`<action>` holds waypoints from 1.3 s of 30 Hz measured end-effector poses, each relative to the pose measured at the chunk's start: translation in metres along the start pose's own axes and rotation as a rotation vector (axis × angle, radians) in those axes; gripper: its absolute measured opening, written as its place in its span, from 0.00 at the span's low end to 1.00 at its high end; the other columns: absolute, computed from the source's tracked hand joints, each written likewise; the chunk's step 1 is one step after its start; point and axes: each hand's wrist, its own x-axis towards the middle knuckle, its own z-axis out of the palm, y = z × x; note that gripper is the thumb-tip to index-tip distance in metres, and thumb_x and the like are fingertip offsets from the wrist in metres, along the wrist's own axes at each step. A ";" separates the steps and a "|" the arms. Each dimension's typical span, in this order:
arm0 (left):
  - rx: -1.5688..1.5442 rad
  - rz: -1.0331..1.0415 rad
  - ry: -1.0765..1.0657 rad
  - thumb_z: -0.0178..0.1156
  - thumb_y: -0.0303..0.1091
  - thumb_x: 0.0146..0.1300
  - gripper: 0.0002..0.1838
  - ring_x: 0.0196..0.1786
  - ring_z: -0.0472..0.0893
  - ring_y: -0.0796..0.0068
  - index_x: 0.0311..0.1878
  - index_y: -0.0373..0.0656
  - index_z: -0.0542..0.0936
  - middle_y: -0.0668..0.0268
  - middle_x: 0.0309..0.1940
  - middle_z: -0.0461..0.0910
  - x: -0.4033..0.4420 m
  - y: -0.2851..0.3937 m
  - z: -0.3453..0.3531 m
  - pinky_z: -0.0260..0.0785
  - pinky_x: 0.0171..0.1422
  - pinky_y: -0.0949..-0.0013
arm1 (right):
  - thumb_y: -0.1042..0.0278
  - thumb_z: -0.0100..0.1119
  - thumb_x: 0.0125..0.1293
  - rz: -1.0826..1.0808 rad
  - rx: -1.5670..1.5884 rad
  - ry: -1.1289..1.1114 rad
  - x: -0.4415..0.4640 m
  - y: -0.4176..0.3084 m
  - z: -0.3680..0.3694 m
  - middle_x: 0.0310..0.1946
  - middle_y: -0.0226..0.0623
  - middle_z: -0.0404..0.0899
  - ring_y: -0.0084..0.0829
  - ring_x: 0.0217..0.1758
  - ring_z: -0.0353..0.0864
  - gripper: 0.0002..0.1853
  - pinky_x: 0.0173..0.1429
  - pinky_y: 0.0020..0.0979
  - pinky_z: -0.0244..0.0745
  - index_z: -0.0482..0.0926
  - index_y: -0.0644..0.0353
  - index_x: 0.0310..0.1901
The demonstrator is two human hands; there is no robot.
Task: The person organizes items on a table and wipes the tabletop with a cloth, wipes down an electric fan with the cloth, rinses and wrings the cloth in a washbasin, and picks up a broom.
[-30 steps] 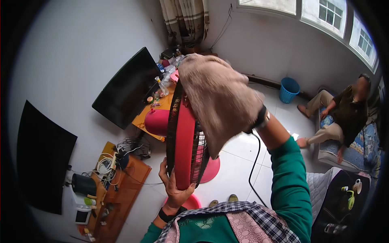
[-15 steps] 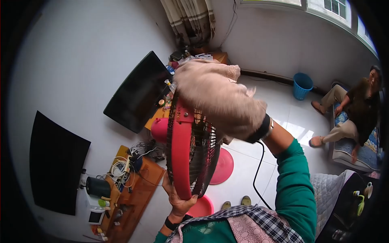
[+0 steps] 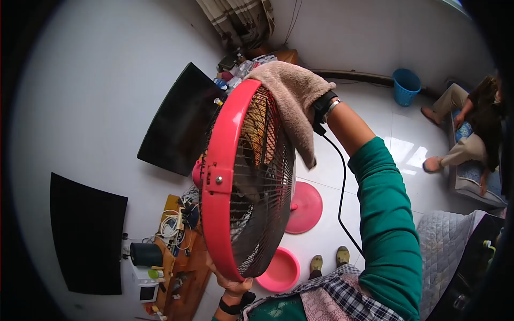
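A fan head with a red rim and a black wire grille fills the middle of the head view. My left hand grips the rim at its lower edge, with the thumb at the front. A beige-pink cloth lies over the top of the rim and hangs down beside the grille. My right hand is under this cloth, its fingers hidden, the cloth bunched around it at the wrist. The fan's round red base shows on the floor behind.
Below is a pink basin. At left are a large television, a dark screen and a wooden stand with cables. A blue basket stands near the wall; a seated person is at right. A black cord hangs near my right arm.
The fan head has turned so more of its front grille and a rim clasp show. My right hand and the cloth have moved over the rim's top. The view has shifted.
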 end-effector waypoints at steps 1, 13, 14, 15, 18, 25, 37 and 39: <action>0.014 0.001 -0.004 0.68 0.46 0.39 0.48 0.68 0.58 0.53 0.65 0.34 0.62 0.48 0.65 0.57 -0.007 -0.007 -0.002 0.52 0.70 0.54 | 0.68 0.54 0.63 0.014 0.049 0.022 -0.002 0.009 0.004 0.56 0.32 0.73 0.25 0.63 0.68 0.18 0.69 0.26 0.58 0.74 0.53 0.56; 0.012 -0.015 0.183 0.64 0.47 0.46 0.49 0.62 0.68 0.56 0.69 0.34 0.55 0.52 0.65 0.61 -0.029 -0.004 -0.012 0.58 0.68 0.55 | 0.67 0.50 0.64 0.112 0.251 0.496 -0.077 0.129 0.105 0.54 0.41 0.74 0.35 0.59 0.71 0.19 0.66 0.30 0.61 0.73 0.57 0.57; 0.011 -0.024 0.187 0.64 0.47 0.47 0.49 0.62 0.68 0.56 0.69 0.34 0.55 0.52 0.65 0.61 -0.031 -0.005 -0.011 0.58 0.68 0.55 | 0.68 0.49 0.63 0.129 0.546 0.571 -0.083 0.140 0.123 0.53 0.43 0.74 0.39 0.59 0.71 0.19 0.66 0.32 0.61 0.73 0.57 0.55; 0.009 -0.037 0.185 0.63 0.47 0.47 0.49 0.62 0.68 0.56 0.69 0.35 0.55 0.52 0.65 0.61 -0.027 -0.006 -0.012 0.57 0.68 0.54 | 0.68 0.49 0.63 0.149 0.563 0.582 -0.088 0.149 0.132 0.53 0.43 0.74 0.39 0.59 0.71 0.19 0.66 0.32 0.61 0.73 0.57 0.55; 0.009 -0.065 0.181 0.62 0.47 0.48 0.48 0.63 0.67 0.55 0.69 0.35 0.54 0.52 0.66 0.60 -0.019 -0.003 -0.011 0.56 0.69 0.53 | 0.70 0.50 0.64 0.172 -0.277 0.574 -0.112 0.160 0.162 0.47 0.32 0.76 0.22 0.49 0.74 0.18 0.56 0.24 0.69 0.72 0.56 0.57; -0.060 -0.112 0.219 0.58 0.47 0.49 0.47 0.65 0.65 0.53 0.70 0.37 0.53 0.54 0.67 0.58 -0.025 0.004 0.000 0.54 0.71 0.51 | 0.61 0.57 0.57 0.596 0.955 0.361 -0.199 0.044 0.237 0.22 0.30 0.78 0.28 0.19 0.75 0.11 0.27 0.30 0.74 0.78 0.57 0.39; -0.340 0.165 0.160 0.53 0.42 0.48 0.48 0.69 0.60 0.51 0.72 0.37 0.46 0.51 0.70 0.54 0.011 0.004 0.004 0.51 0.73 0.49 | 0.61 0.43 0.68 0.319 2.555 1.005 -0.230 -0.102 0.320 0.38 0.30 0.77 0.30 0.42 0.78 0.16 0.48 0.32 0.74 0.70 0.53 0.54; -0.289 0.137 0.111 0.51 0.39 0.45 0.48 0.70 0.58 0.52 0.72 0.38 0.46 0.49 0.70 0.52 0.016 0.011 0.002 0.51 0.74 0.50 | 0.60 0.46 0.65 0.291 2.558 1.009 -0.238 -0.132 0.313 0.37 0.29 0.78 0.31 0.41 0.78 0.16 0.47 0.33 0.75 0.71 0.53 0.52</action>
